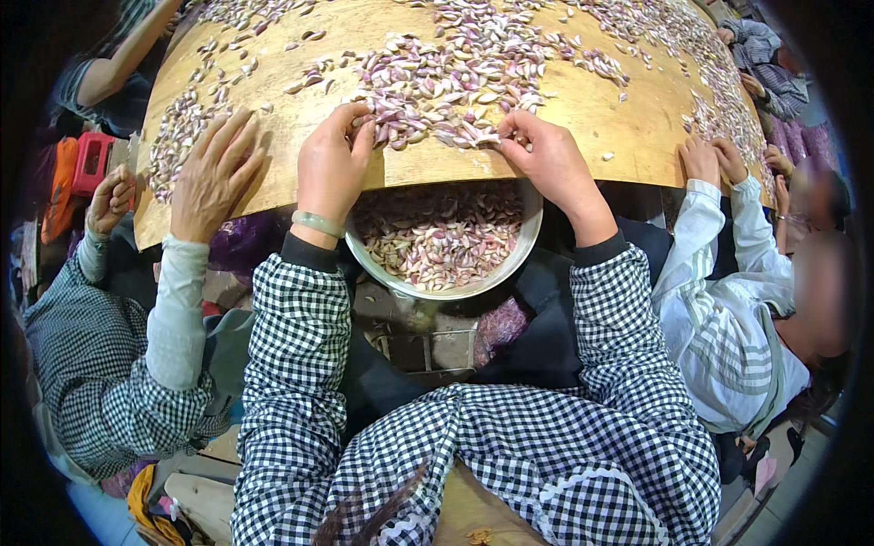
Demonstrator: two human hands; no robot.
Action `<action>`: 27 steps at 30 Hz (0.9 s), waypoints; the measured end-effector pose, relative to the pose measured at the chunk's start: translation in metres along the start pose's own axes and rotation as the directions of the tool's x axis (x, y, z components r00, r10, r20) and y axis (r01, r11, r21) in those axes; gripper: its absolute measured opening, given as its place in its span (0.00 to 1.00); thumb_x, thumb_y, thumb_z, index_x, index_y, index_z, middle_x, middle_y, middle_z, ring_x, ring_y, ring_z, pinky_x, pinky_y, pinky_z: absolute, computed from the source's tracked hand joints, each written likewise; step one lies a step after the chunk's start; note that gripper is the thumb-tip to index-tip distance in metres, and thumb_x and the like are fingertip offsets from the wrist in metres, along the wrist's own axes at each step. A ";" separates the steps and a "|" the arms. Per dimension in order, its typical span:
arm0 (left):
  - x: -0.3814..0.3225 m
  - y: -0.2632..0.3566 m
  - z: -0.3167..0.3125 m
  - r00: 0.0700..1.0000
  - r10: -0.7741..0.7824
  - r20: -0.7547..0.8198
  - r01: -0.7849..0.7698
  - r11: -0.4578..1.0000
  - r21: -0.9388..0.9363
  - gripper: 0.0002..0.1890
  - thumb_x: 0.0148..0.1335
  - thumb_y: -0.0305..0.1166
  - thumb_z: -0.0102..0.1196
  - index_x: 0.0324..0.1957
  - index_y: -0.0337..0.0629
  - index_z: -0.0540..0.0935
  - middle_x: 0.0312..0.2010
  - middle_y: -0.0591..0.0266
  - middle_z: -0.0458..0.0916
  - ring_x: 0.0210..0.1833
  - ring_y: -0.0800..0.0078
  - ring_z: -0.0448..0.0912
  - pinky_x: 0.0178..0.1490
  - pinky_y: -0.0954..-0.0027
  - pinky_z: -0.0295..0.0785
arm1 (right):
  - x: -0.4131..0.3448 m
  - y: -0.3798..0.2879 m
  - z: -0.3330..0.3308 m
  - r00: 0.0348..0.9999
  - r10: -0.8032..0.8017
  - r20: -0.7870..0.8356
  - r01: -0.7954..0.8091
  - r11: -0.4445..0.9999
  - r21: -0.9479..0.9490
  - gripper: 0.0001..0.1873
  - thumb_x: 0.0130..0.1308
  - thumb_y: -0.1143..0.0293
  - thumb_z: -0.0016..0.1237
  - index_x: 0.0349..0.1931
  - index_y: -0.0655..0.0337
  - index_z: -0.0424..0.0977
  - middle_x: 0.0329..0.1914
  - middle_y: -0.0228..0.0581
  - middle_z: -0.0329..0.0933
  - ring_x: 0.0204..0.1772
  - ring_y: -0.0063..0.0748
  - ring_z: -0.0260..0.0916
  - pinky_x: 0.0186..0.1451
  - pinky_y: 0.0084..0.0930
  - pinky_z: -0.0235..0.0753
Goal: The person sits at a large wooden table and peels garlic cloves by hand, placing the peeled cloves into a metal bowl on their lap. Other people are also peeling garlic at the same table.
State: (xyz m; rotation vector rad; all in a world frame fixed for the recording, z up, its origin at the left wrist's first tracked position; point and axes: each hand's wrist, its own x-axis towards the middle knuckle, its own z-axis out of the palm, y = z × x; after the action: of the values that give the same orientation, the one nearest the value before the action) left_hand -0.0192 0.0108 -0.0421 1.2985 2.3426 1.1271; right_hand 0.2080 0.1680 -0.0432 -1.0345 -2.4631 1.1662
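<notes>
A pile of purple-white garlic cloves (450,82) lies on the wooden tabletop (410,167) before me. At the pile's left edge is my left hand (334,153), thumb and forefinger bent close together by some cloves; whether they pinch one is hard to see. My right hand (546,153) touches the pile's right edge, with its fingertips curled around what looks like a clove. Below the table's near edge, between my forearms, a round pale basin (444,293) holds many more garlic cloves (450,246); the tabletop shades its far part.
At the left, a co-worker's hands (215,170) are over and beside the table by another clove heap (174,143). Other co-workers' hands (703,160) rest at the right edge near more cloves (727,123). A red plastic container (91,164) stands far left.
</notes>
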 end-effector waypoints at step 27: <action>-0.006 0.010 0.004 0.955 0.266 0.129 -0.273 0.961 0.040 0.13 0.56 0.36 0.67 0.42 0.43 0.84 0.34 0.59 0.81 0.34 0.64 0.81 0.39 0.67 0.76 | 0.015 -0.039 0.045 0.997 -0.076 -0.030 0.081 0.976 0.205 0.11 0.71 0.68 0.48 0.46 0.63 0.78 0.24 0.33 0.75 0.26 0.18 0.67 0.30 0.20 0.68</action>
State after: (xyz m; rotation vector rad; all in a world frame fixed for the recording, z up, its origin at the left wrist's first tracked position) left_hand -0.0075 0.0110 -0.0379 1.6989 2.1716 1.0243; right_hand 0.1566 0.1344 -0.0444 -0.8789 -2.2852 1.3425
